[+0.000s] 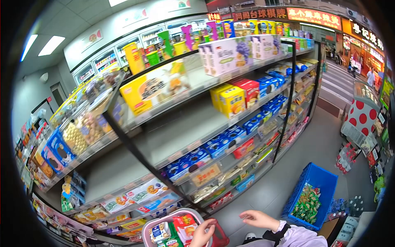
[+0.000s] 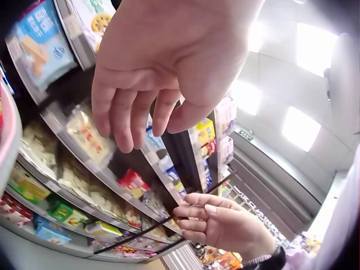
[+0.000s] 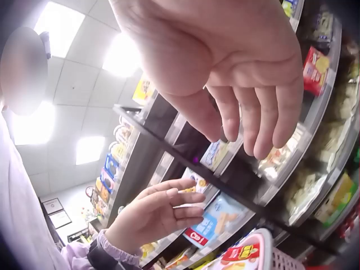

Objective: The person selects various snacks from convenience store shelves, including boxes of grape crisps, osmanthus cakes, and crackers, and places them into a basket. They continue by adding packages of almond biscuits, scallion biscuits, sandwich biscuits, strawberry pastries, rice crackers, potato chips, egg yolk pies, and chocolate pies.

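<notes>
My left hand (image 1: 203, 234) is held over the right side of a pink basket (image 1: 145, 235), its fingers loosely bent and holding nothing. In the basket lie a red snack packet (image 1: 184, 225), a white-and-blue packet (image 1: 159, 233) and a green one. To the right, my right hand (image 1: 260, 219) hovers in the air, palm turned inward, fingers relaxed, nothing in it. In the left wrist view the left hand (image 2: 169, 67) hangs with fingers downward, and the right hand (image 2: 228, 228) faces it. The right wrist view shows the right hand's (image 3: 242, 73) bare palm.
A long shop shelf (image 1: 156, 144) of boxed and bagged snacks runs ahead, with a black upright frame (image 1: 135, 152). On the floor at right stands a blue crate (image 1: 323, 181) holding green packets (image 1: 306, 206). Wrapped bottles (image 1: 345, 158) and a red-dotted freezer (image 1: 360, 115) are beyond.
</notes>
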